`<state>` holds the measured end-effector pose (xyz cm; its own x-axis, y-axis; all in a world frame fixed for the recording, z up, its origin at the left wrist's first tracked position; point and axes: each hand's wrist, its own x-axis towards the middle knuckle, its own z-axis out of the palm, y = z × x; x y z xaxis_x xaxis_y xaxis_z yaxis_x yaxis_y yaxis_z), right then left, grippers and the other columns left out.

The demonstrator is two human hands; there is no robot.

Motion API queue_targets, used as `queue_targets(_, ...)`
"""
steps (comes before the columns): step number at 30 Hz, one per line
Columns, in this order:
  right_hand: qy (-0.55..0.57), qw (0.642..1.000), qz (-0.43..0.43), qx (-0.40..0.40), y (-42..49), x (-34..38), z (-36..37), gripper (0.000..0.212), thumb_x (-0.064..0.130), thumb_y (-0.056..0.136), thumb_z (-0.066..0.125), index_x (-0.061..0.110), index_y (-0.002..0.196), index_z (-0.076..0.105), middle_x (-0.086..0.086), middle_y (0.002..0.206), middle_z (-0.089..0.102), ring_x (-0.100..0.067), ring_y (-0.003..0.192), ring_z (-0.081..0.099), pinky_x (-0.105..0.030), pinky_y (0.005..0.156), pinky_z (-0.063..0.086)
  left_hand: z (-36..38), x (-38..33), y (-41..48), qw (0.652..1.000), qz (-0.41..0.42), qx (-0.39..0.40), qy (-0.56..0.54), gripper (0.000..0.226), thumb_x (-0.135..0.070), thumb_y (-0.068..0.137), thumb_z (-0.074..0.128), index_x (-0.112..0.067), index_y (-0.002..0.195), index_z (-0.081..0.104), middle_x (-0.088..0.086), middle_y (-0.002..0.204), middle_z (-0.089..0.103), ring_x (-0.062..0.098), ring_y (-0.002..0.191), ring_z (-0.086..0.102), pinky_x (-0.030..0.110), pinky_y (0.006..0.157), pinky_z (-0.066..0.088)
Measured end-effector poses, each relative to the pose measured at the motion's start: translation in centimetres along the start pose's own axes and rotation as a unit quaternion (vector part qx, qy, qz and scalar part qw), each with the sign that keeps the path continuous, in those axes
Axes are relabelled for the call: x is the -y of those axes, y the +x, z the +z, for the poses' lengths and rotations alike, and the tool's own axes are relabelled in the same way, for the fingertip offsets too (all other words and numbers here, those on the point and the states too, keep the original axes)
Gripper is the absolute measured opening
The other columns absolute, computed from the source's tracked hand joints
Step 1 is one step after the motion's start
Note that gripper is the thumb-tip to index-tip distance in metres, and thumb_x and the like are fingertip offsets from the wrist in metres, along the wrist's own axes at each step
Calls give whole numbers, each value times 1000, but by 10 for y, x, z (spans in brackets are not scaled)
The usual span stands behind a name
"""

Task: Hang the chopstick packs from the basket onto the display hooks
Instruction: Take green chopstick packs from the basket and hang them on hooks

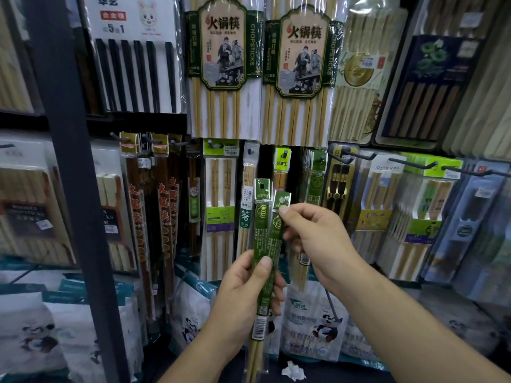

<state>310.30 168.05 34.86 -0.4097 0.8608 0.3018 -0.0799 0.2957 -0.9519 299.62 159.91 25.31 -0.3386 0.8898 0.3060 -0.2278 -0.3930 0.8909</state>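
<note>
Two green chopstick packs (261, 233) held upright before the display: left hand (243, 291) clamped round their middles as anchor, right hand (312, 233) pinching one header tab (282, 201), probably to single it out and present its hole to a hook (320, 160).

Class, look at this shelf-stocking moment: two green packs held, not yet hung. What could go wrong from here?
The left hand grips both green packs together; while the right hand pinches one top, the other may slip. The hooks sit close together, so a pack may land on the wrong one.
</note>
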Motion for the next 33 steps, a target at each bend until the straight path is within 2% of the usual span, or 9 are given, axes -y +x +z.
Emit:
queue_targets(4, -14, 994, -40, -100, 12, 16, -11, 27, 25, 98, 64, 32, 76, 78, 11, 64, 65, -1, 58, 55, -17, 54, 45, -2, 3, 2, 998, -1, -36, 58, 23, -48, 89, 59, -31, 91, 75, 3, 97, 79, 17, 91, 75, 21, 76, 57)
queue_targets(6, 0, 989, -46, -139, 20, 27, -18, 30, 26, 100, 63, 33, 75, 77, 11, 61, 62, 0, 56, 54, -18, 55, 45, -3, 4, 3, 997, 6, -43, 69, 24, -49, 87, 59, -30, 88, 74, -2, 90, 76, 12, 86, 72, 20, 77, 55)
queue_targets(10, -11, 984, -63, -164, 32, 37, -24, 28, 27, 100, 62, 14, 79, 74, -8, 65, 46, -9, 51, 42, -15, 55, 44, -2, 2, 3, 999, 3, -31, 29, 26, -42, 89, 59, -21, 98, 72, 4, 79, 67, 17, 69, 62, 27, 64, 55)
queue_targets(12, -13, 983, -68, -170, 37, 37, -25, 35, 27, 100, 62, -6, 92, 68, -6, 73, 43, -17, 58, 35, -17, 72, 48, -2, 3, 3, 999, 8, -21, 24, 32, -41, 91, 58, -13, 103, 67, 6, 76, 64, 18, 64, 59, 28, 61, 54)
queue_targets(15, -6, 981, -64, -185, 41, 36, -25, 42, 26, 100, 62, -16, 101, 60, -6, 79, 41, -18, 66, 32, -29, 93, 44, -3, 4, 2, 999, 9, -12, 32, 37, -41, 91, 59, -8, 105, 63, 5, 73, 62, 17, 60, 57, 28, 58, 52)
queue_targets(21, 7, 979, -62, -193, 42, 38, -25, 43, 26, 100, 63, -17, 98, 58, -5, 80, 38, -19, 69, 31, -29, 92, 40, -6, 6, 3, 999, 7, -2, 36, 29, -44, 89, 60, -19, 102, 68, 0, 70, 60, 12, 56, 51, 26, 53, 47)
queue_targets(25, -3, 978, -65, -197, 46, 36, -25, 41, 23, 99, 63, -17, 97, 59, -6, 77, 39, -19, 67, 30, -29, 90, 40, -6, 5, 3, 1000, -10, 3, 0, 38, -44, 84, 66, -13, 108, 65, -1, 68, 55, 10, 52, 42, 23, 47, 38)
queue_targets(30, -36, 975, -73, -209, 48, 29, -27, 40, 25, 98, 65, -14, 89, 61, -6, 73, 41, -16, 60, 32, -36, 101, 48, -6, 3, 2, 999, -28, 3, -42, 36, -51, 98, 56, -19, 100, 71, 0, 69, 53, 10, 52, 39, 23, 46, 33)
queue_targets(33, -42, 973, -78, -213, 48, 26, -29, 37, 30, 96, 68, 1, 75, 60, -5, 60, 41, -12, 53, 38, -28, 81, 52, -6, 2, 2, 999, -31, 4, -42, 38, -51, 98, 49, -21, 97, 73, 3, 71, 55, 12, 54, 42, 26, 48, 34)
